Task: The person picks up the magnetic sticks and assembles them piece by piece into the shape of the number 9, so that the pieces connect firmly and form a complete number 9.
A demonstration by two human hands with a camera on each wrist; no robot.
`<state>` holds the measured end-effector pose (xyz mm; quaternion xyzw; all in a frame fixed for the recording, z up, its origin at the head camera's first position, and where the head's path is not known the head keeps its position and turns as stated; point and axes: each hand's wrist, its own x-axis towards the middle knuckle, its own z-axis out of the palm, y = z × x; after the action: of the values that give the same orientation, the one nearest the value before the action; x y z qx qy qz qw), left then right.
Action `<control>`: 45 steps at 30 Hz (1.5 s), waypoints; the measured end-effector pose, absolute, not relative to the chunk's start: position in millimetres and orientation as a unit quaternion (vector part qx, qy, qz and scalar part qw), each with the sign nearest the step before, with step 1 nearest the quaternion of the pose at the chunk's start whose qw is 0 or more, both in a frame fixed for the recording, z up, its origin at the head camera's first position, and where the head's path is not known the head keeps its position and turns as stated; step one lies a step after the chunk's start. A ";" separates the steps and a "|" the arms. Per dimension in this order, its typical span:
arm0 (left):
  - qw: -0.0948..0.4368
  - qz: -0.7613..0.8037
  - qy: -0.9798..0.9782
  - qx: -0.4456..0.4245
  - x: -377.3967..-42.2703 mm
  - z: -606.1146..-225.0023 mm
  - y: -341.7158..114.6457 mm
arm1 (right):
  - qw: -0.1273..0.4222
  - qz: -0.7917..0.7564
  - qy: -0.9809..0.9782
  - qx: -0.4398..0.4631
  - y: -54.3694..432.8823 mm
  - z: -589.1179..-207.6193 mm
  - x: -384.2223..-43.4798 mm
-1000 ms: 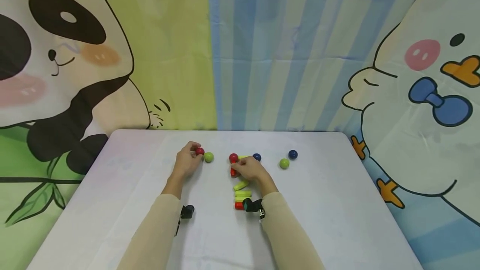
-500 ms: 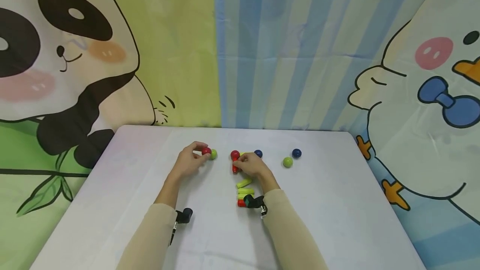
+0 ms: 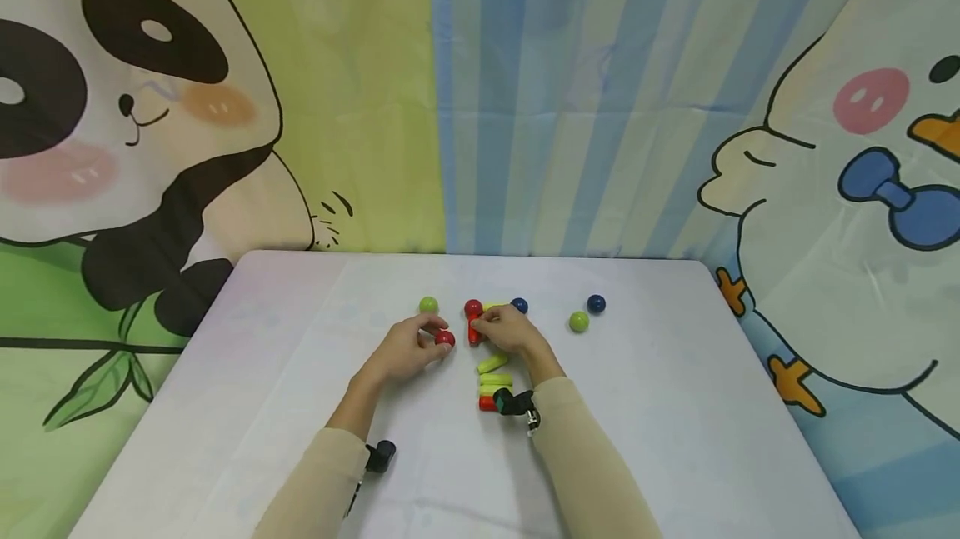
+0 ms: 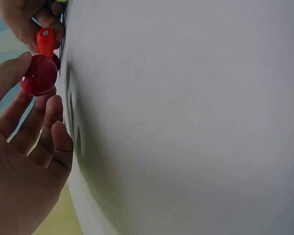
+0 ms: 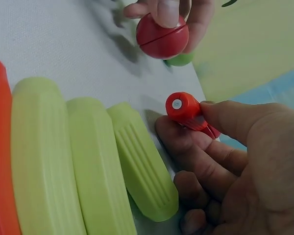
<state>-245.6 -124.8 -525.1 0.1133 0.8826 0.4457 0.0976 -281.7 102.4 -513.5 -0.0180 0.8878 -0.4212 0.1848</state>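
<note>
My left hand (image 3: 407, 351) pinches a glossy red ball (image 4: 39, 76) between thumb and fingers, just above the white table. My right hand (image 3: 516, 332) pinches a red stick (image 5: 186, 108) with a round silvery spot on its near end. At the stick's far end sits a second red ball (image 3: 473, 307). From that ball a yellow-green stick (image 3: 493, 305) runs right toward a dark blue ball (image 3: 520, 305), partly behind my right hand. In the right wrist view, the held red ball is a short way from the stick's near end.
Loose yellow-green sticks (image 3: 492, 364) and a red stick (image 3: 487, 403) lie below my right hand. One green ball (image 3: 428, 305) rests beyond my left hand. Another green ball (image 3: 579, 321) and a blue ball (image 3: 596, 303) lie to the right on the white table (image 3: 675, 406).
My left hand has taken the red ball from beside the green ball and brought it right and nearer, toward the red stick. The right hand stays at the stick.
</note>
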 end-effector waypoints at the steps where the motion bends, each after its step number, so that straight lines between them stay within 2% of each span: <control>1: 0.099 0.444 0.883 0.117 -244.7 -526.2 -122.7 | 0.187 -0.419 0.888 -0.018 102.7 -513.7 -281.6; 8: 0.110 0.433 0.883 0.143 -239.3 -524.5 -108.9 | 0.183 -0.407 0.894 -0.038 104.4 -514.3 -280.8; 39: 0.102 0.437 0.886 0.118 -236.0 -530.8 -98.0 | 0.195 -0.408 0.891 -0.035 95.5 -511.6 -278.5; 42: 0.101 0.436 0.886 0.121 -236.9 -532.2 -97.5 | 0.167 -0.418 0.892 -0.041 99.8 -511.9 -277.8; 45: 0.100 0.428 0.891 0.115 -236.8 -534.5 -100.0 | 0.093 -0.458 0.882 -0.059 105.3 -513.3 -278.5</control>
<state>-236.8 -100.0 -534.5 0.1148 0.8910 0.4278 0.1001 -278.5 105.3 -513.3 -0.0585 0.8820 -0.4582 0.0929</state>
